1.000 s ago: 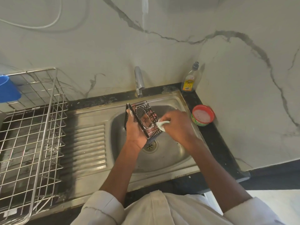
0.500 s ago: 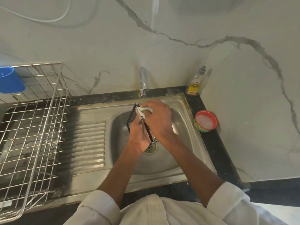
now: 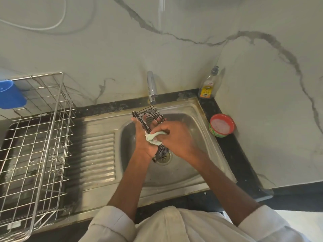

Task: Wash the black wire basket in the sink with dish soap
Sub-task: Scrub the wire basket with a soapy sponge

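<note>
- Right hand (image 3: 174, 138) over the sink bowl, fingers curled round a pale green cloth (image 3: 154, 138); the cloth is pressed against the side of the black wire basket (image 3: 151, 119).
- Left hand (image 3: 144, 140) grips the basket from the left side — fingers poke through the wires near its top end, palm behind the frame.
- The basket is held up on edge above the sink (image 3: 197, 109), tilted; its top end sits just below the tap (image 3: 151, 88), its bottom end hangs right over the drain (image 3: 165, 157).
- Both forearms come up from the bottom of the view; white sleeves (image 3: 111, 224) rolled back at the elbows.
- Left of the bowl, the ribbed draining board (image 3: 97, 154); beyond it a silver wire dish rack (image 3: 35, 145) — a blue cup (image 3: 10, 95) hangs on its far-left corner.
- Right of the sink, on the black counter (image 3: 232, 154), a red-rimmed tub (image 3: 222, 125) holding something pale and whitish; further back in the corner a dish soap bottle (image 3: 208, 84) with a yellow label, standing upright against the wall.
- Marble-patterned wall (image 3: 174, 55) behind it all; a white cable (image 3: 43, 28) loops across the top left.
</note>
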